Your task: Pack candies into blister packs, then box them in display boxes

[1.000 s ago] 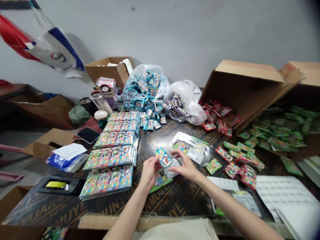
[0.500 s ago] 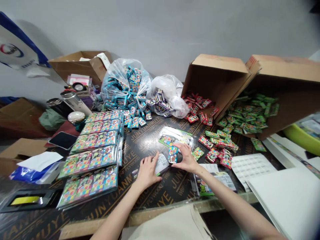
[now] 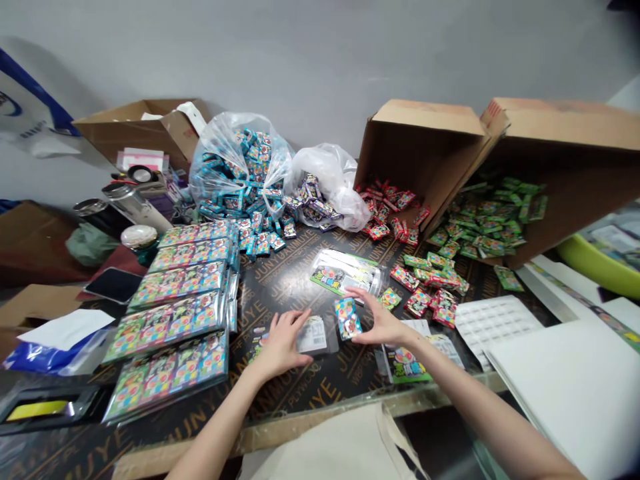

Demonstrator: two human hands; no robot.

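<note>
My right hand (image 3: 380, 322) has a small blue candy box (image 3: 348, 319) pinched by its ends between thumb and forefinger, just above the black tabletop. To its left, my left hand (image 3: 284, 347) lies palm down with fingers apart over a clear plastic sleeve with a printed card (image 3: 315, 335), covering part of it. Beyond both hands lies another clear sleeve with a green-edged card (image 3: 345, 273). More packs with cards (image 3: 407, 367) sit beneath my right forearm. A loose green box (image 3: 389, 299) is close to my right knuckles.
Stacks of filled packs (image 3: 175, 313) stand at left. Behind are a bag of blue boxes (image 3: 245, 167), a bag of purple boxes (image 3: 325, 180), and cartons with red boxes (image 3: 390, 200) and green boxes (image 3: 490, 220). Loose red and green boxes (image 3: 435, 287) lie at right.
The view has shifted slightly. My left hand has slid a little left with the sleeve, showing more of it. The blue box in my right hand has turned and now tilts.
</note>
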